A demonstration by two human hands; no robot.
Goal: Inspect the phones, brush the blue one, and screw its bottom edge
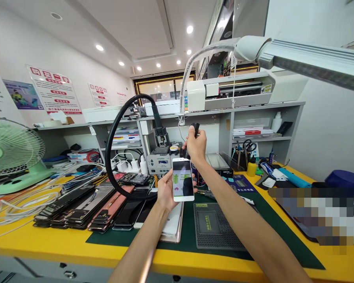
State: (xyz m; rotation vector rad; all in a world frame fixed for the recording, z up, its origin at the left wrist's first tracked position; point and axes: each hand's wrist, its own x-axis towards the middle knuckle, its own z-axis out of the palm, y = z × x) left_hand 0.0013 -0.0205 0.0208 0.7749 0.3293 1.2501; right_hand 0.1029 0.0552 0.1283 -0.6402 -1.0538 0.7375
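Observation:
A white smartphone [183, 180] is held upright in my left hand [166, 189], its dark, reflective screen facing me. Above and just right of the phone, my right hand [197, 144] is closed around a black handheld tool [195, 129], with the thumb near its upper end. The tool's lower end is close to the phone's top edge; whether they touch I cannot tell. Below the hands lie a green mat [188, 230], a grey textured pad [218, 226] and a white tablet-like device [174, 222].
Stacks of phone screens [82, 206], loose white cables [23, 204] and a green fan [14, 153] stand left. A black hose [109, 145] arches beside my left hand. A lamp arm [312, 63] crosses above right. Behind are a grey station [162, 162] and a yellow bottle [251, 167].

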